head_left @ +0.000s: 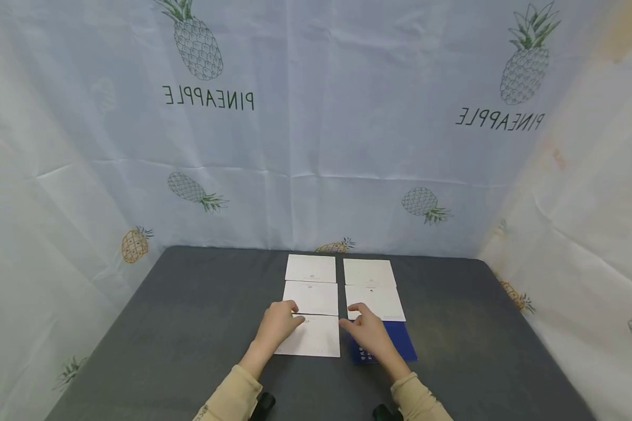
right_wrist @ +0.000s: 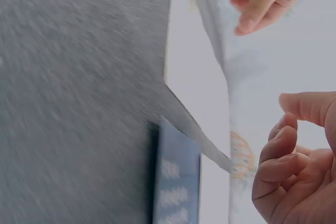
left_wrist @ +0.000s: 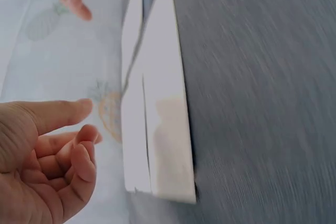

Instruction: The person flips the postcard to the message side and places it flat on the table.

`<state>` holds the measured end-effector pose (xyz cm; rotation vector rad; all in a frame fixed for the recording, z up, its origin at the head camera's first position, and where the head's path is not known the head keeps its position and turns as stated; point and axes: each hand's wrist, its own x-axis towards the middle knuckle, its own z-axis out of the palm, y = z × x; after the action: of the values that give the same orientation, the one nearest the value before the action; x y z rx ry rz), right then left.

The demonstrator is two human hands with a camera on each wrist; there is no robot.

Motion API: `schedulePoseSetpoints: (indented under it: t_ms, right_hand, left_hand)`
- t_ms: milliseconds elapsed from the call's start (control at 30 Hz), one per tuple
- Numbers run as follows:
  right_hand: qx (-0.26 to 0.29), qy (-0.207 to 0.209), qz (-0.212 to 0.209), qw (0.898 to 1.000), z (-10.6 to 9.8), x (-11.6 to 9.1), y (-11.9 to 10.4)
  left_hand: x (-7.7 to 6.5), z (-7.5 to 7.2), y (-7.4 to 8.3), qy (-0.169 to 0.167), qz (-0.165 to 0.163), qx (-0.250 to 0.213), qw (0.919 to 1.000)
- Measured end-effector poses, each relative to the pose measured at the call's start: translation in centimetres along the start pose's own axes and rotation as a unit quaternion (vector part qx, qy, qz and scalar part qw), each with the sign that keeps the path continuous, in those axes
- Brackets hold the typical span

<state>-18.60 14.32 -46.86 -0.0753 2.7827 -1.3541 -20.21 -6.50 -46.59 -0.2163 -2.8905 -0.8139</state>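
Observation:
Several white cards lie in two columns on a grey table (head_left: pixel 189 327). My left hand (head_left: pixel 288 316) hovers over the left edge of the nearest white card (head_left: pixel 316 338), where it meets the card behind it; its fingers are loosely curled and hold nothing (left_wrist: pixel 79 145). Just right of it, my right hand (head_left: pixel 359 323) is over a blue card (head_left: pixel 400 342) with white print (right_wrist: pixel 176 187). That hand's fingers (right_wrist: pixel 278 150) are also loosely curled and empty. Both wrist views are blurred.
Behind the nearest card sit a second (head_left: pixel 312 297) and a third white card (head_left: pixel 311 268); the right column has two (head_left: pixel 381 301) (head_left: pixel 369 272). A pineapple-print cloth (head_left: pixel 316 146) hangs behind and at both sides of the table. Bare table surface lies left and right of the cards.

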Motion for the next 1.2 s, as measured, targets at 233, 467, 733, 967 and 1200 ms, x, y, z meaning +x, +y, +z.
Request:
schedulePoseSetpoints:
  t_ms: [233,467,733,967,1200]
  right_hand:
    - [-0.027,0.031,0.008,0.999,-2.9,-0.5,0.3]
    - [-0.065,0.051,0.038,0.996,-5.4,-0.9,2.2]
    - [-0.125,0.065,0.062,0.988,-7.1,-1.7,5.3]
    - [-0.152,0.058,0.069,0.984,-7.5,-2.8,6.9]
    - [-0.153,0.063,0.072,0.984,-7.3,-3.3,8.1]
  left_hand:
    - [0.1,1.4,2.8,-0.017,0.028,-0.053,0.9981]
    - [-0.7,3.3,5.3,-0.040,0.035,-0.120,0.9914]
    - [-2.0,5.3,6.6,-0.078,0.026,-0.149,0.9855]
    - [-3.0,6.1,6.7,-0.093,0.033,-0.151,0.9835]
    - [-3.1,6.3,7.1,-0.102,0.035,-0.158,0.9815]
